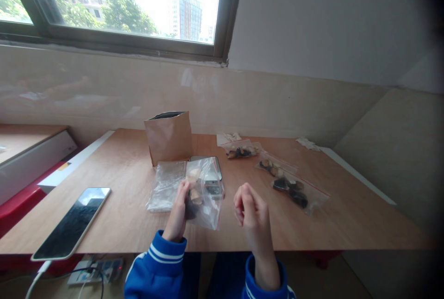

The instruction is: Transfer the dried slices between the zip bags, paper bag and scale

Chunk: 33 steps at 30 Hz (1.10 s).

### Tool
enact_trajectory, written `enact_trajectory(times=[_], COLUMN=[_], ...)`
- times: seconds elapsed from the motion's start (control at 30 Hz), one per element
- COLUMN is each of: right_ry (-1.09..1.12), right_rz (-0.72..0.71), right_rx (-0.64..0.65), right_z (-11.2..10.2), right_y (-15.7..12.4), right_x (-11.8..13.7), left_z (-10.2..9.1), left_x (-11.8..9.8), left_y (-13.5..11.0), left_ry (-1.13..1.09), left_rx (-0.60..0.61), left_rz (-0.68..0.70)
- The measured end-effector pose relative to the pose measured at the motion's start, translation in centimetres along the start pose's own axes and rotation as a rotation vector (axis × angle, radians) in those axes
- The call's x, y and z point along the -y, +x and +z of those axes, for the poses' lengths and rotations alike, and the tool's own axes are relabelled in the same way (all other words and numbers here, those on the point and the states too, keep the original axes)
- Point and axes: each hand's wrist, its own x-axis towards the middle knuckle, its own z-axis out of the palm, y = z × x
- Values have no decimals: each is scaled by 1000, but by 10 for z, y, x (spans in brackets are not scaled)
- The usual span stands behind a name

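My left hand (178, 211) is closed on a clear zip bag (210, 213) that has tan and dark dried pieces inside. Behind that bag, partly covered, lies a small flat scale (215, 176). To the left is a stack of empty clear bags (163, 188). My right hand (250, 206) hangs over the table to the right of the held bag, apart from it, with its fingers curled together. Whether anything small is between those fingers is hidden.
A brown paper bag (169, 138) stands open at the back. Filled zip bags (241, 150) lie at the right, among them one nearer bag (314, 195). A phone (74, 222) with a cable lies at the left. A crumpled tissue (308, 144) is by the wall.
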Motion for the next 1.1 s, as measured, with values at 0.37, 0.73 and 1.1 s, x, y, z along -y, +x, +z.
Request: enact_trajectory(times=[0.37, 0.73, 1.1], right_ry=[-12, 158, 248], right_rz=[125, 195, 240], right_rx=[171, 207, 124], right_z=[28, 33, 40], right_y=[10, 16, 19], right_x=[-27, -45, -58], left_z=[-1, 1, 2], left_x=[3, -5, 0], left_y=[-1, -7, -2], left_ry=[36, -6, -37], left_rx=[-88, 104, -23], left_rz=[113, 6, -1])
